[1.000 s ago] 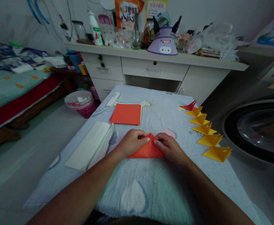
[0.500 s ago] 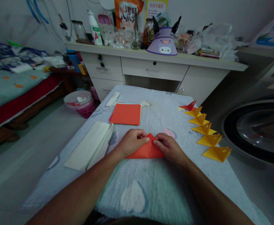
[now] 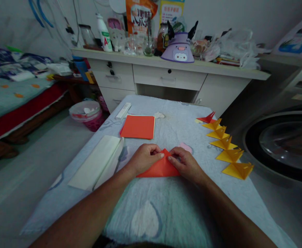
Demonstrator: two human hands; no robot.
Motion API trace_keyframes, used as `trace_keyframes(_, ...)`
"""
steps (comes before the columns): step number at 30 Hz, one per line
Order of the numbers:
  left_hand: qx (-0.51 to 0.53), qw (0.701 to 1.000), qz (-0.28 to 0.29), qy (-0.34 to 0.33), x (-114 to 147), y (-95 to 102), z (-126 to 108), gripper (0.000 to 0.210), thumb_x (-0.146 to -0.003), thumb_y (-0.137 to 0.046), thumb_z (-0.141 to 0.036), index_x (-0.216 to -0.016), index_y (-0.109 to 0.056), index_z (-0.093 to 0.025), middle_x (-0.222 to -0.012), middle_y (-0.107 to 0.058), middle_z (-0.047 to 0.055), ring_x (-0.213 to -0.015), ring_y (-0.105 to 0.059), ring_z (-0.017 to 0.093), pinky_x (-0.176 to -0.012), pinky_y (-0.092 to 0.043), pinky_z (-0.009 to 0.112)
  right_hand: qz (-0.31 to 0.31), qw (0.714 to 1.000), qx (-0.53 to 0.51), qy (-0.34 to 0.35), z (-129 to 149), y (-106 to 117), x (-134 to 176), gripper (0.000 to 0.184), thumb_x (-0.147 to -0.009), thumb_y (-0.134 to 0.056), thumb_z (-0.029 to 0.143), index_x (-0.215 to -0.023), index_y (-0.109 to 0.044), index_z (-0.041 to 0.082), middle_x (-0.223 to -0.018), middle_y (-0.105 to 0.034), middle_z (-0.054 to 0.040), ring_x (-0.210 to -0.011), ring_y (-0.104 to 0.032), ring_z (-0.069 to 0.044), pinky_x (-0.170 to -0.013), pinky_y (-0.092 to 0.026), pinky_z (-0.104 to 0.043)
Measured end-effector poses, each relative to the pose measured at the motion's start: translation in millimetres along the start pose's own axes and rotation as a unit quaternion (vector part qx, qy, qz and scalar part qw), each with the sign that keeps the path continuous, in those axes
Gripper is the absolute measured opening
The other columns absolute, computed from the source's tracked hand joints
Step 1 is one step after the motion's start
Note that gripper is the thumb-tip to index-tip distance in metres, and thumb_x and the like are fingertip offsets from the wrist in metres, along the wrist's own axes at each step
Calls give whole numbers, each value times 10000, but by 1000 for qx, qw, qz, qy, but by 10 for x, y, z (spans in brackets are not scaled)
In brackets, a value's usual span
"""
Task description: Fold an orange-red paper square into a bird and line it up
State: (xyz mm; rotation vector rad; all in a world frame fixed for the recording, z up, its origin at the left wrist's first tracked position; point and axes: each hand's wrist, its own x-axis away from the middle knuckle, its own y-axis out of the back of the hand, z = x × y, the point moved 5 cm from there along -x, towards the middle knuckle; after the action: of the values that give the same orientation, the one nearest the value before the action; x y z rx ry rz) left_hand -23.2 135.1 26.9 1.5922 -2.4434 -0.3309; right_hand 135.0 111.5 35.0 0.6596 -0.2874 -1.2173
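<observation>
A sheet of orange-red origami paper [image 3: 161, 168], folded into a triangle with its tip pointing away from me, lies on the cloth-covered table. My left hand [image 3: 146, 157] pinches it just left of the tip, thumb on top. On the other side of the tip, my right hand [image 3: 184, 162] grips the paper between thumb and curled fingers. Both hands partly hide its sloping edges. Beyond my left hand sits a stack of square paper [image 3: 138, 126], orange-red on top. To the right stands a row of folded paper cranes, several yellow [image 3: 230, 155] and one red [image 3: 207, 117].
A pale folded paper packet [image 3: 96, 162] lies left of my left forearm, and a small white box [image 3: 123, 111] rests near the table's far left corner. A pink waste bin [image 3: 87, 117] stands on the floor. Behind is a cluttered desk [image 3: 151, 61]; a washing machine [image 3: 290, 103] is at right.
The view has shifted very slightly. Both hands keep their pinch on the folded paper near its tip, with hardly any movement.
</observation>
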Motion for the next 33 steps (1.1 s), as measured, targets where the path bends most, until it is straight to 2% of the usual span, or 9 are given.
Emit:
trace_keyframes(4, -2, 1000, 13, -9, 12, -29, -17, 203, -766, -605, -326, -668, -602, -149, -598, -476, -50, -570, -407, 93, -543, -309, 222, -12, 999, -40, 3, 45, 27, 0, 136, -882, -535, 300, -846, -603, 188, -803, -612, -31, -773, -548, -171, -705, -407, -288)
trace_keyframes(12, 1, 1000, 30, -7, 43, -73, -28, 218, -782, -611, -335, -671, -600, -148, -584, -442, -62, -554, -375, 86, -530, -284, 222, -14, 998, -54, -10, 64, 33, 10, 183, -896, -497, 308, -769, -565, 195, -718, -558, -1, -696, -509, -145, -657, -389, -261)
trace_keyframes(22, -9, 999, 33, -7, 44, -82, -16, 227, -788, -601, -342, -669, -604, -148, -588, -441, -54, -561, -377, 91, -528, -283, 222, -4, 998, -68, -13, 43, 9, 10, 209, -914, -481, 326, -766, -549, 195, -734, -551, -5, -715, -507, -147, -660, -396, -258)
trace_keyframes(33, -21, 999, 47, -9, 39, -56, 7, 159, -780, -603, -304, -736, -637, -155, -619, -513, -48, -582, -432, 100, -546, -324, 215, -15, 998, -61, -13, 10, 38, 10, 207, -905, -476, 318, -748, -533, 196, -716, -536, 2, -703, -492, -146, -660, -385, -261)
